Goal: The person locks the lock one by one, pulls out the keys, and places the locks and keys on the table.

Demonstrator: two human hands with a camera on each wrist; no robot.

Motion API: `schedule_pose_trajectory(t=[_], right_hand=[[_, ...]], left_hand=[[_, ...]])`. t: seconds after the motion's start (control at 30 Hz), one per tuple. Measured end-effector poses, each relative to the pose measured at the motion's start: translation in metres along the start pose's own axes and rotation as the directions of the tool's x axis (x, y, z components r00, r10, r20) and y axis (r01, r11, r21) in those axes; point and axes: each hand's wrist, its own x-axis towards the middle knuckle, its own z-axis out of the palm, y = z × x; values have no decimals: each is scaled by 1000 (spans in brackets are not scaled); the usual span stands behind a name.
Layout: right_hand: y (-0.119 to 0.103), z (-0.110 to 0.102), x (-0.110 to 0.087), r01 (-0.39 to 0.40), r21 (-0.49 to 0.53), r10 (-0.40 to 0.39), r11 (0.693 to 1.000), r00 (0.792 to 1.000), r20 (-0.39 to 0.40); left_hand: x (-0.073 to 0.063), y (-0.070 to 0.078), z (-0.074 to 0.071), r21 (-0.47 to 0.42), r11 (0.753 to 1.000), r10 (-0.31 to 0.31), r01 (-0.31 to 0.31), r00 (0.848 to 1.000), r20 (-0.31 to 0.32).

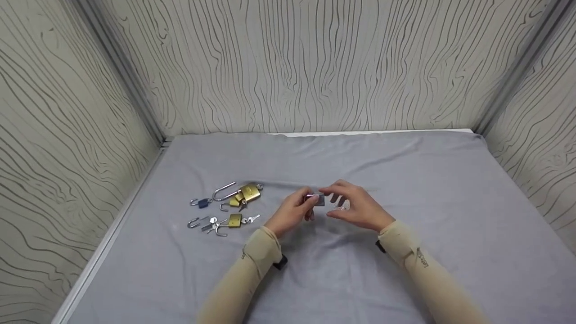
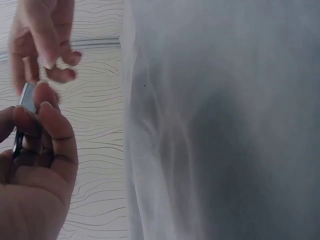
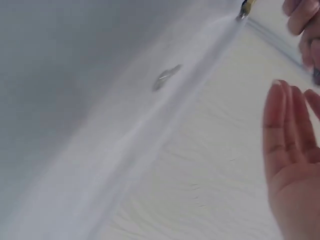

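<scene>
My left hand (image 1: 294,209) grips a small grey padlock (image 1: 320,200), thumb on its near face. In the left wrist view the grey padlock (image 2: 28,97) shows between the fingertips of my left hand (image 2: 42,150). My right hand (image 1: 360,209) is just right of the padlock, its fingers loosely bent and apart from the thumb, with nothing held. Small silver keys (image 1: 339,207) appear between its fingers and thumb in the head view. The right wrist view shows the keys (image 3: 166,78) lying on the cloth, away from the straight fingers of my right hand (image 3: 295,150).
Left of my hands lie several open padlocks: a large brass padlock (image 1: 250,191), a small blue padlock (image 1: 204,203), another brass padlock (image 1: 235,220) with keys (image 1: 254,218), and a grey padlock (image 1: 208,227). A grey cloth (image 1: 405,180) covers the table, with patterned walls (image 1: 288,67) around it.
</scene>
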Motion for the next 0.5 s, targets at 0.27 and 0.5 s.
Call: schedule_pose_trajectory(t=[0.27, 0.5], right_hand=[[-13, 11, 3, 176, -301, -226, 937, 964, -138], [-7, 8, 5, 177, -301, -224, 937, 966, -129]], left_hand=[[5, -1, 8, -25, 1000, -13, 13, 1000, 18], [6, 0, 9, -24, 999, -32, 32, 999, -3]])
